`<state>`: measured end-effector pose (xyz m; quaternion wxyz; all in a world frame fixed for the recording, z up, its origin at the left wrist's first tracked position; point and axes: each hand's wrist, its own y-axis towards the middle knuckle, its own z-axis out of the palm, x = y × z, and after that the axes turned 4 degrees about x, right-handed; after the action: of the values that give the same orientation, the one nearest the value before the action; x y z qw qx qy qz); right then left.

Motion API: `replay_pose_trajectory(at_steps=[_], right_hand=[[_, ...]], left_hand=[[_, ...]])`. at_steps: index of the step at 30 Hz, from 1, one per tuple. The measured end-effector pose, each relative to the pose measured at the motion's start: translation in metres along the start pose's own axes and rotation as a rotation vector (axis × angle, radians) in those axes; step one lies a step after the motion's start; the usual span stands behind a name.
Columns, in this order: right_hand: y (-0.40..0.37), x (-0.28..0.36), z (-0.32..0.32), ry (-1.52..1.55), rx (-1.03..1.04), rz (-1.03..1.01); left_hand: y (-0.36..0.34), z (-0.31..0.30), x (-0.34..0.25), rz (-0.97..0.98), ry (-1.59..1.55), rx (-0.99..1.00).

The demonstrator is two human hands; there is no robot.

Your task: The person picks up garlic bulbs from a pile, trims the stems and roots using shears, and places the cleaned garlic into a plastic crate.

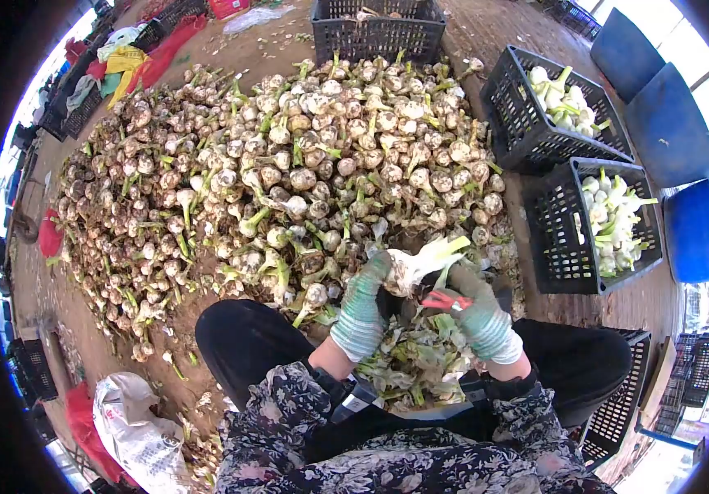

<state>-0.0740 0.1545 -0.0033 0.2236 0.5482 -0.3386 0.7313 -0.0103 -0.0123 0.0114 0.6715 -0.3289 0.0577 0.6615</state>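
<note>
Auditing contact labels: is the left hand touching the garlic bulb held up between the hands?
Touching. The head view shows it: the left hand has its gloved fingers against the garlic bulb's left side.

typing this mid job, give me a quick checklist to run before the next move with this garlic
1. Garlic held: ok, left hand grips it by the bulb.
2. Tool in hand: ok, red-handled tool is in the right hand.
3. Gloves on: ok, both hands are covered.
4. Tool's cutting end away from left fingers: cannot tell, too small to make out.
5. Lap free of scraps: not ok, leaf scraps are heaped between the knees.
6. Nearer right-hand crate within reach: probably ok, it stands just beyond the right knee.
</note>
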Motion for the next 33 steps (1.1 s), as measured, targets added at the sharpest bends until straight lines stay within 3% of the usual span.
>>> replay_pose_trajectory(at_steps=[1, 3, 5, 6, 9, 10, 11, 13, 15, 17, 18, 21, 23, 25, 26, 29, 30, 31, 33], right_hand=[[-0.002, 0.002, 0.001, 0.36, -0.009, 0.032], [0.005, 0.009, 0.004, 0.357, -0.024, 0.008], [0.009, 0.014, 0.01, 0.272, -0.041, -0.037], [0.015, 0.022, 0.011, -0.051, -0.035, 0.069], [0.013, 0.017, 0.018, 0.069, -0.127, -0.074], [0.011, 0.015, 0.02, 0.334, -0.076, -0.116], [0.011, 0.016, 0.02, 0.338, -0.078, -0.111], [0.011, 0.025, 0.017, -0.032, -0.089, -0.179], [0.011, 0.029, 0.018, -0.199, -0.127, -0.098], [0.011, 0.032, 0.023, -0.139, -0.127, -0.257], [0.015, 0.036, 0.018, -0.317, -0.076, -0.319], [0.013, 0.039, 0.005, -0.25, -0.045, -0.211], [0.011, 0.039, 0.003, -0.22, -0.034, -0.164], [0.005, 0.033, 0.004, -0.086, -0.027, -0.268], [0.005, 0.031, -0.002, 0.194, 0.031, -0.048], [0.002, 0.022, -0.003, 0.403, 0.109, -0.129], [-0.007, 0.031, -0.008, 0.017, 0.072, -0.065], [-0.008, 0.027, -0.012, 0.019, 0.069, -0.068], [-0.01, 0.015, -0.024, 0.511, -0.111, -0.015]], left_hand=[[0.002, -0.002, 0.003, 0.003, 0.002, 0.003], [0.003, -0.007, 0.009, 0.161, 0.14, 0.033], [0.002, -0.009, 0.008, 0.147, 0.217, 0.063], [0.001, -0.007, 0.006, 0.132, 0.253, 0.071], [0.002, -0.008, 0.007, 0.167, 0.253, 0.069], [0.001, -0.005, 0.005, 0.22, 0.348, 0.084], [-0.001, -0.001, 0.002, 0.269, 0.445, 0.103], [-0.007, 0.007, 0.004, 0.334, 0.518, 0.075], [-0.005, 0.001, 0.006, 0.301, 0.386, 0.083], [-0.005, 0.004, -0.003, 0.271, 0.481, 0.097], [-0.006, 0.006, -0.008, 0.24, 0.574, 0.111], [-0.01, 0.007, -0.013, 0.09, 0.425, 0.184], [-0.007, 0.002, -0.014, 0.114, 0.527, 0.212], [-0.007, -0.001, -0.015, -0.071, 0.361, 0.248], [-0.007, -0.003, -0.016, -0.115, 0.281, 0.293], [-0.008, -0.003, -0.015, -0.202, 0.166, 0.3], [-0.009, 0.001, -0.016, -0.223, 0.151, 0.304], [-0.01, 0.005, -0.016, -0.224, 0.154, 0.305], [-0.01, 0.012, -0.015, -0.231, 0.055, 0.317]])
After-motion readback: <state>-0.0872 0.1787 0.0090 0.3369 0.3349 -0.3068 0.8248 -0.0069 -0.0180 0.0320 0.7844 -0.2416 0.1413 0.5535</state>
